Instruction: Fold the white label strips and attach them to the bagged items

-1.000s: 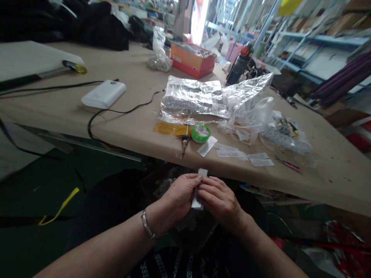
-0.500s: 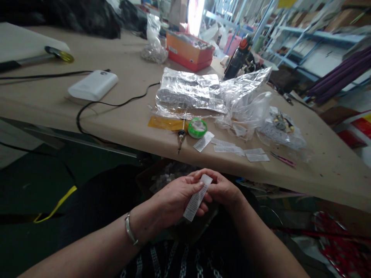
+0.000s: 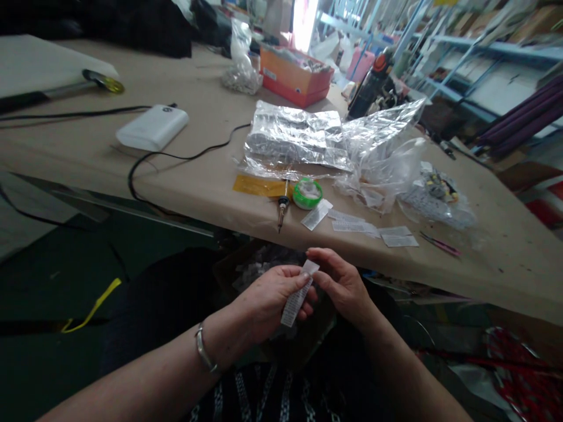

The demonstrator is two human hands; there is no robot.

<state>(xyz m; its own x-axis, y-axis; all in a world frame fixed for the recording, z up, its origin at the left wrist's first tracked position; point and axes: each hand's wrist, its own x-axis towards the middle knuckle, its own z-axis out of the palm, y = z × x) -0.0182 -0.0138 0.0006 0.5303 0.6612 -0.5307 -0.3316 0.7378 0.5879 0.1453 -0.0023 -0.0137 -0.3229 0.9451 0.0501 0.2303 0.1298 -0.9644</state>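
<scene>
Head camera view: a narrow white strip (image 3: 294, 306) bearing small print is held over the lap, in front of a paper-covered table (image 3: 202, 190). It is pinched in the left hand (image 3: 275, 299), the thumb pressed flat on its upper part and the fingers curled beneath. The right hand (image 3: 345, 287) is half open, its thumb and forefinger parted beside the strip's upper end; whether the strip is touched by it cannot be told.

Should the left thumb be eased, the light strip could be dropped among the white scraps (image 3: 250, 274) below and be hard to pick out. If the hands were raised carelessly, they could be pricked, or burnt if it is hot, by the pointed tool (image 3: 282, 214), whose tip is aimed towards them at the table's edge.

Beside that tool a green tub (image 3: 302, 203) is seen, then loose strips (image 3: 315, 215) and pink tweezers (image 3: 441, 244). The way further back is blocked by a crumpled foil packet (image 3: 294, 138) and clear plastic bags (image 3: 387, 176).
</scene>
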